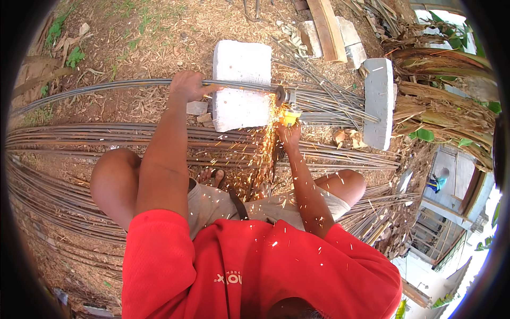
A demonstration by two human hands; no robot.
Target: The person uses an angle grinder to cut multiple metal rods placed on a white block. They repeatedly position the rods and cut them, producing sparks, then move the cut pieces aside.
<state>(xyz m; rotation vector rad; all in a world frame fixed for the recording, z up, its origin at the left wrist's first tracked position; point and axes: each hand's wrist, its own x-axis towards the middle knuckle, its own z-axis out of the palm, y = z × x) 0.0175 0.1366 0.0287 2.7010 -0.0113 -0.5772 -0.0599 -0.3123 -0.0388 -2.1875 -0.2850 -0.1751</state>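
My left hand [187,86] is closed round a small bundle of steel rods [125,84], just left of a pale concrete block [242,59]. The bundle lies across the block and runs out to the far left. In my right hand [288,135] is a yellow angle grinder [289,118], held past the block's right edge. Its dark cutting disc [280,96] meets the rods there. Orange sparks [265,139] spray from the contact down toward my legs. My right fingers are partly hidden by the grinder and the glare.
Long rods [106,136] lie in rows on the ground in front of and beneath me. More rods [329,103] reach toward a second concrete block [378,103] on the right. A wooden plank [326,29] and broken blocks lie at the back. Dry banana trunks [441,106] stand at the right.
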